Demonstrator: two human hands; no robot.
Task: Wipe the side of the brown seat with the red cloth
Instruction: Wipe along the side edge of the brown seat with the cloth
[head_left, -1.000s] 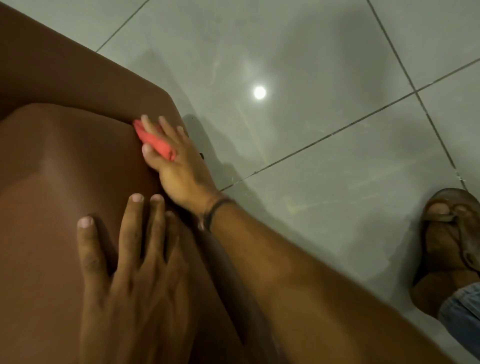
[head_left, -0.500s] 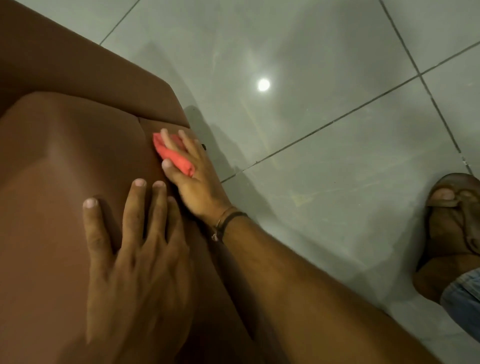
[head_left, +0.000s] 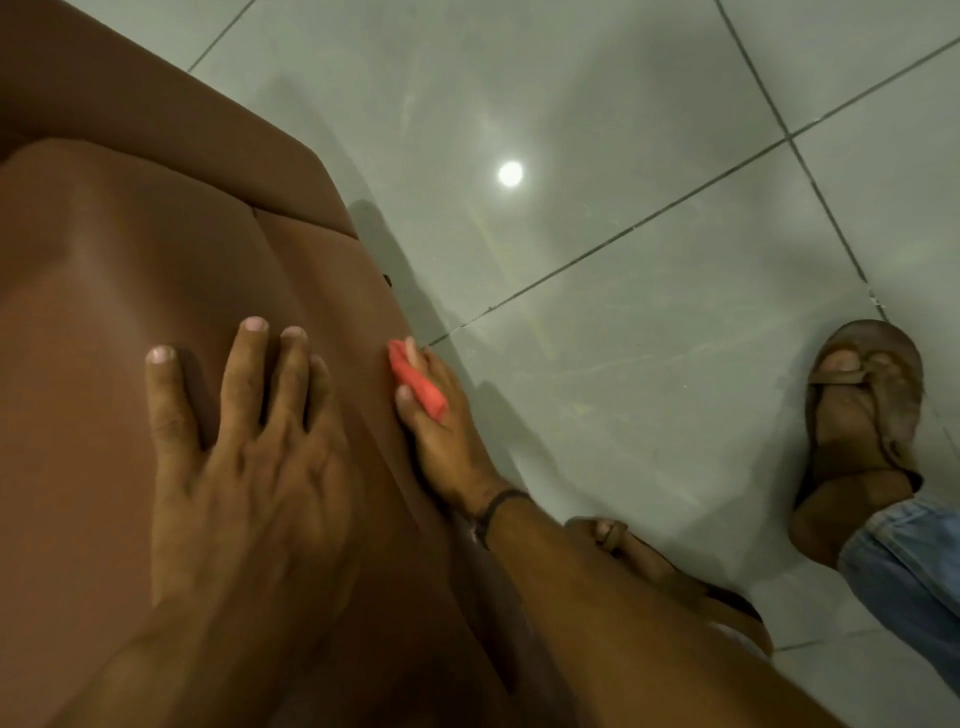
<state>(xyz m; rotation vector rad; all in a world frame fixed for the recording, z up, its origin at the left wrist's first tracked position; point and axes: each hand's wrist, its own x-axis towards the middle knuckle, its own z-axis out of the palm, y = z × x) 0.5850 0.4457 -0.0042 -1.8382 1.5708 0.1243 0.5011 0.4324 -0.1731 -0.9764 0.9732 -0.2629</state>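
The brown seat fills the left half of the head view, its right side dropping toward the floor. My right hand grips the folded red cloth and presses it against that right side, about halfway along the edge. A dark band circles the right wrist. My left hand lies flat on top of the seat cushion, fingers spread, holding nothing. Most of the cloth is hidden under the right fingers.
Grey glossy floor tiles with dark grout lines spread to the right, reflecting a ceiling light. My feet in brown sandals stand on them: one at right below a jeans cuff, another close to the seat.
My right hand slid the red cloth along the seat's side toward me, from the far corner near the backrest to mid-edge. The left hand stayed flat on the cushion.
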